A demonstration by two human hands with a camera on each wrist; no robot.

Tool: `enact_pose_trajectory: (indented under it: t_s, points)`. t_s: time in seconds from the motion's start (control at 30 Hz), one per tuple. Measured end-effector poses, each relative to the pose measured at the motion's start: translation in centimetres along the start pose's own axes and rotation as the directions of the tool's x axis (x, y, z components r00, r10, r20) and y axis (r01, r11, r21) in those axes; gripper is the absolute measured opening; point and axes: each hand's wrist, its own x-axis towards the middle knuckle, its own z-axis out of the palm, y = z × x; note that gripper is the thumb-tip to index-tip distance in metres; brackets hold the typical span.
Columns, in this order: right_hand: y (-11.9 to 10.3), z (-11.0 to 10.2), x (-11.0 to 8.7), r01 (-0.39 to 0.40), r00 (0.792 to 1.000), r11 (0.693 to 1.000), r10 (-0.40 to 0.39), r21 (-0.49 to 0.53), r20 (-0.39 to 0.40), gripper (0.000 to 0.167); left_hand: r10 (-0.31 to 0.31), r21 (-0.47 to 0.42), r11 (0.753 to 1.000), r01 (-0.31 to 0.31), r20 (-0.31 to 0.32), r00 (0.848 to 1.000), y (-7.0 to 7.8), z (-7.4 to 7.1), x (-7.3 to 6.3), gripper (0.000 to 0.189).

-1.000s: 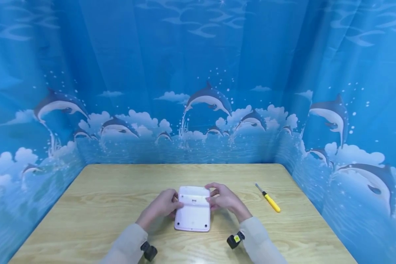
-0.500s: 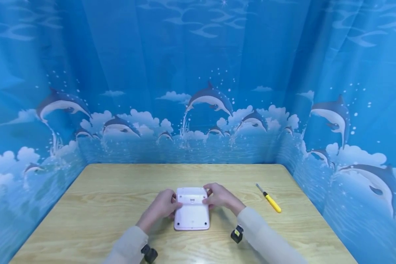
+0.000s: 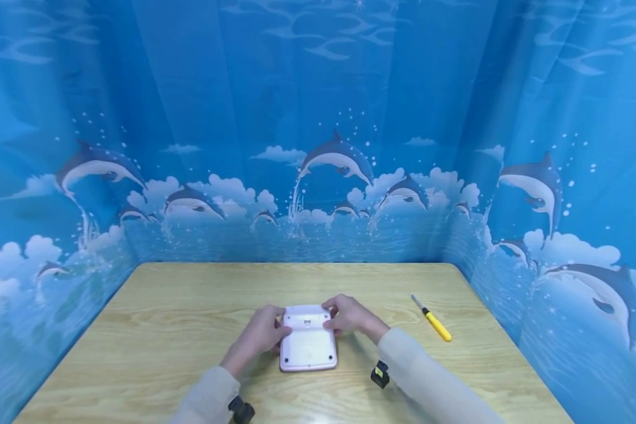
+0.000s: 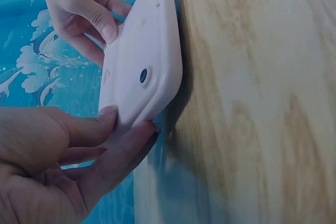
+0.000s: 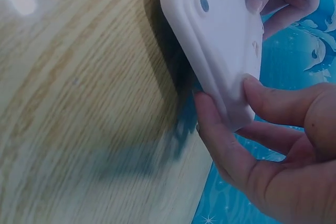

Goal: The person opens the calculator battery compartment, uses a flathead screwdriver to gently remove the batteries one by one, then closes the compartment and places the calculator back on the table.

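Note:
A white, faintly pink flat device (image 3: 308, 347) with rounded corners lies back side up before me. Small dark round feet and a little latch show on this back, while its other face is hidden. On its left edge, my left hand (image 3: 259, 334) pinches it, thumb on the back and fingers underneath. My right hand (image 3: 352, 315) grips the far right edge likewise, with one finger at the corner. The left wrist view has the device (image 4: 139, 51) tilted, part of it raised off the table over a shadow. Both thumbs press its back in the right wrist view.
A screwdriver (image 3: 431, 321) with a yellow handle lies on the wooden table (image 3: 191, 300) to the right, beyond my right hand. A blue curtain (image 3: 318, 118) printed with dolphins surrounds the table at the back and sides.
The device's far edge has come lower in view and slightly left, while its near edge stays about in place. My right hand has shifted a little left with it. The screwdriver has not moved.

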Motion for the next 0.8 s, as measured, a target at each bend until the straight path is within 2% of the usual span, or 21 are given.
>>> enact_pose_trajectory:
  t_s: [0.2,0.5,0.8]
  points:
    - [-0.06,0.21,0.03,-0.014,1.0,1.0,0.014,-0.001,-0.006,0.052,0.02,-0.019,1.0,-0.02,-0.002,1.0,-0.33,0.09,-0.13,0.057]
    - [0.41,0.59,-0.23,-0.024,1.0,1.0,0.024,0.016,-0.01,0.048,0.062,0.004,0.998,-0.062,-0.029,0.998,-0.86,0.44,-0.09,0.051]
    - [0.78,0.54,-0.35,-0.031,0.999,0.999,0.031,-0.008,-0.038,0.046,0.059,-0.017,0.998,-0.059,-0.022,0.998,-0.78,0.73,0.1,0.051]
